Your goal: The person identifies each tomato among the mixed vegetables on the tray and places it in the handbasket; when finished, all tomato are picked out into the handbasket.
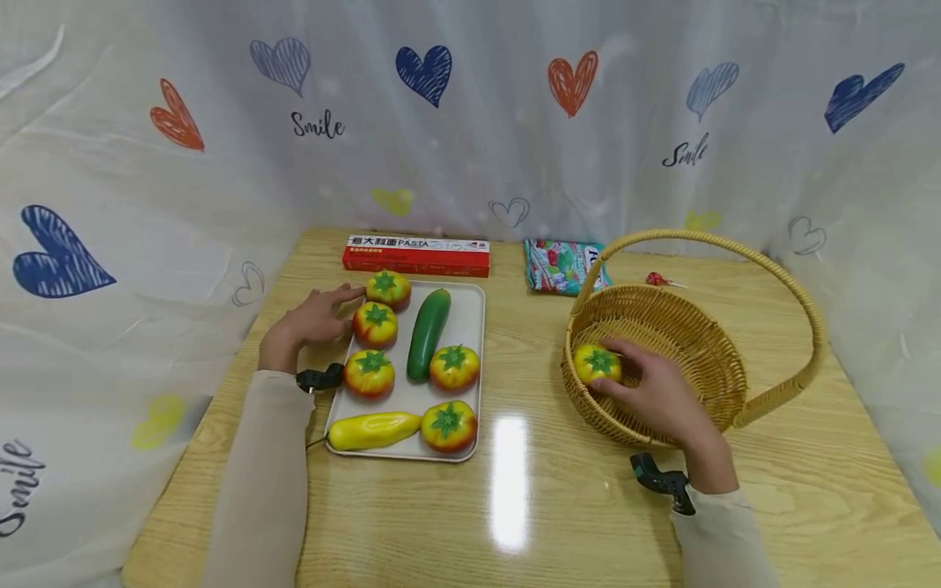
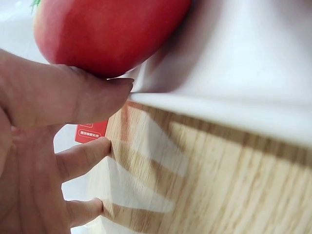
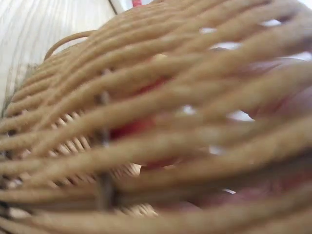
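Note:
My right hand holds a yellow-red tomato with a green leafy top, inside the left part of the wicker basket. In the right wrist view the basket's weave covers most of the hand and the red fruit behind it. At the left side of the white tray, my left hand spreads its fingers by the tomatoes. Up close, its thumb lies against the underside of a red tomato, while other fingertips reach the wooden table.
Several tomatoes, a green cucumber and a long yellow pepper lie on the tray. Behind it is a red pasta box. A candy bag and a red lollipop lie near the basket, whose tall handle arches rightward.

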`<state>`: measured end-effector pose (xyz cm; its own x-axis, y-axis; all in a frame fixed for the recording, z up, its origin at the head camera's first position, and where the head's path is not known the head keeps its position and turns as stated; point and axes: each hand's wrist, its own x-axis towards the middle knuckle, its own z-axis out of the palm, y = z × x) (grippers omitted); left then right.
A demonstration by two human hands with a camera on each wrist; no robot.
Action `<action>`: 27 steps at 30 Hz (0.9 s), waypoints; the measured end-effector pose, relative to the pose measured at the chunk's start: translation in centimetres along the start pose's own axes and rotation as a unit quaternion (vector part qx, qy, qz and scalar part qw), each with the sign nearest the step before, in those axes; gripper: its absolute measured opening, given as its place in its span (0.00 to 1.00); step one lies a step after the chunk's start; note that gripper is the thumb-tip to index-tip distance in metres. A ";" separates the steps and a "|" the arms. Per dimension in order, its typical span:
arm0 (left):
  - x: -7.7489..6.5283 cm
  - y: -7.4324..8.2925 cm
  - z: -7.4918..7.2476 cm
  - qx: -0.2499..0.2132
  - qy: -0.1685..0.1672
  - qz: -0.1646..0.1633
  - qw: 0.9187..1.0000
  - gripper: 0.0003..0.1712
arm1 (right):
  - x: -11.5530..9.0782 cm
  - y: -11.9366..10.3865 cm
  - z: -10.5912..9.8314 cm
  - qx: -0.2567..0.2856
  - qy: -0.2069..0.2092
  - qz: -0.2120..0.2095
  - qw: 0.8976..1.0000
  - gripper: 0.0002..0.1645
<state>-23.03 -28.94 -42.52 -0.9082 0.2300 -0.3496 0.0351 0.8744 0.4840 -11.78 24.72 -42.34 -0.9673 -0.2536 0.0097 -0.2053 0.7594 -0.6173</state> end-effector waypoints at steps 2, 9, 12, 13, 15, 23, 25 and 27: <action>0.0 -0.1 0.1 0.002 0.000 0.001 1.000 0.42 | -0.3 -0.1 -0.2 0.012 0.001 0.000 1.000 0.40; 0.2 -0.2 0.1 -0.001 -0.003 0.004 1.000 0.43 | -1.5 -1.4 -1.7 0.003 0.082 -0.027 0.996 0.40; 0.3 -0.4 0.2 0.002 -0.004 0.004 1.000 0.42 | -1.5 -2.4 -1.9 0.021 0.105 -0.070 0.992 0.40; 0.4 -0.5 0.2 0.002 -0.003 0.003 1.000 0.42 | -1.3 -2.9 -1.9 0.034 0.106 -0.088 0.990 0.40; 0.4 -0.6 0.2 0.004 -0.002 0.003 1.000 0.42 | -0.9 -3.9 -1.8 0.058 0.100 -0.118 0.986 0.41; 0.2 -0.6 0.0 -0.011 -0.002 0.004 1.000 0.42 | 2.3 -8.9 0.1 0.075 0.042 -0.192 0.978 0.45; 0.3 -0.6 0.1 -0.015 -0.005 0.002 1.000 0.42 | 3.2 -9.8 1.0 0.094 0.028 -0.204 0.974 0.45; 0.4 -0.6 0.1 -0.015 -0.007 0.000 1.000 0.43 | 4.1 -10.5 2.1 0.118 0.015 -0.208 0.971 0.45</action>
<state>-23.34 -29.38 -43.04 -0.9019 0.2367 -0.3614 0.0223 0.8610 0.5082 -13.27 14.42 -37.46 -0.8126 -0.4886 0.3178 -0.5429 0.4361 -0.7177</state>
